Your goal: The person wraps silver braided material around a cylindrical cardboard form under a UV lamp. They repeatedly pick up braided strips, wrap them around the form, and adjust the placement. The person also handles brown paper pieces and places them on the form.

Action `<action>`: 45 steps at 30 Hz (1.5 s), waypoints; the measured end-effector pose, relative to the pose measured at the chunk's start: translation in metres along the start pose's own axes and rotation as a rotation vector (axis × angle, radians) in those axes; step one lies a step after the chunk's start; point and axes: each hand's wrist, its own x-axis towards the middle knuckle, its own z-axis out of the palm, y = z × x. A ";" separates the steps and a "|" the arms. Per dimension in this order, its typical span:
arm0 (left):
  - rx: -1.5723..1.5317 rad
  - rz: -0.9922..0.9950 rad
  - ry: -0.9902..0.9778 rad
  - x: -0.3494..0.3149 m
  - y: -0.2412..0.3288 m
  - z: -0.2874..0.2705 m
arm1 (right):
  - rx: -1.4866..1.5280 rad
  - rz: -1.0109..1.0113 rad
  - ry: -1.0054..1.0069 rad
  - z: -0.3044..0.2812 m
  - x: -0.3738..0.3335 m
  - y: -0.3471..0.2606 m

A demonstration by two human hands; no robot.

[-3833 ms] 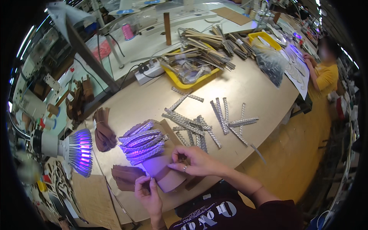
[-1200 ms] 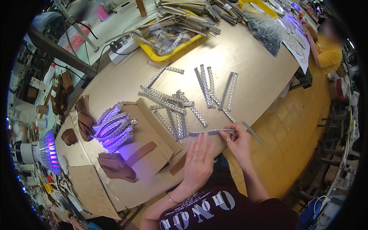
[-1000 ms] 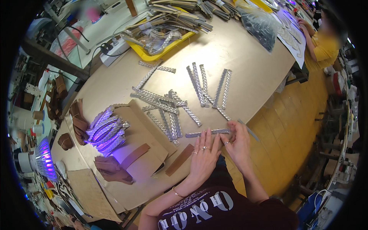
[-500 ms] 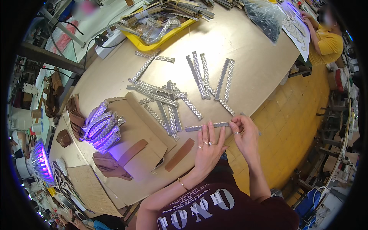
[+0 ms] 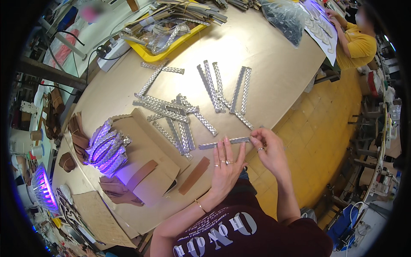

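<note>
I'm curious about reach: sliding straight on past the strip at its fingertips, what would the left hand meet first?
The left hand would probably meet the braided strips ahead; which one is unclear.

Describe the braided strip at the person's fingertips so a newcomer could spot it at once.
On the tan tabletop, look to the edge nearest the person. There a silver-grey braided strip lies crosswise, the left hand partly over it and the right hand at its right end. Unlike the other braided strips, it alone has the left hand on it.
</note>
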 end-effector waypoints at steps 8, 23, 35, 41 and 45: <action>0.048 -0.013 0.062 0.003 0.003 0.001 | -0.157 0.006 -0.030 0.001 0.000 -0.009; 0.076 0.015 0.069 0.004 0.001 0.002 | -0.323 -0.137 -0.025 0.002 0.007 -0.008; 0.169 0.030 0.050 0.003 0.002 0.006 | -0.690 -0.373 -0.088 0.001 0.011 -0.016; 0.157 0.017 0.060 0.004 0.004 0.005 | -0.757 -0.394 -0.084 0.003 0.005 -0.030; 0.155 0.015 0.070 0.005 0.004 0.005 | -0.268 -0.186 -0.293 -0.003 0.002 -0.032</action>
